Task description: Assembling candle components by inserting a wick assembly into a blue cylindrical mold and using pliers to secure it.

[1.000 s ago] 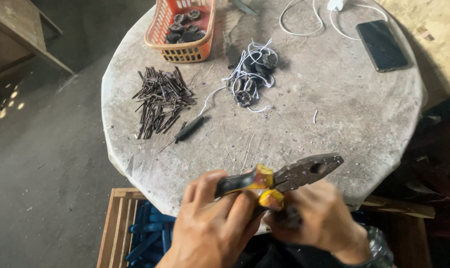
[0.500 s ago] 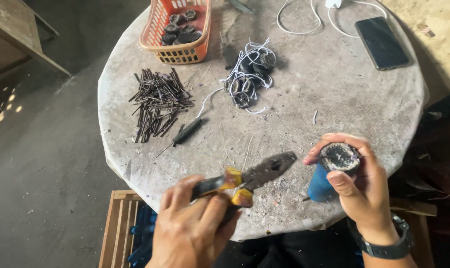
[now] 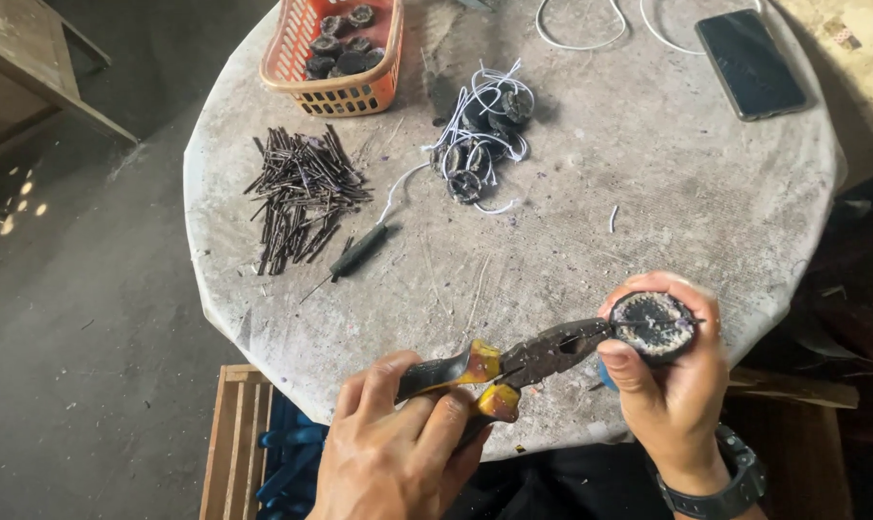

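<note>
Pliers (image 3: pixel 513 361) gripped by left hand (image 3: pixel 398 453) fingers; right hand (image 3: pixel 672 385) fingers pinching round dark disc (image 3: pixel 653 325).

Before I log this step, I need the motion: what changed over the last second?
The right hand swung out from behind the pliers with a round dark part in its fingers, held face up. The left hand brought the pliers' nose across to that part's edge. The nail pile, orange basket, phone and wired parts stayed put.
</note>
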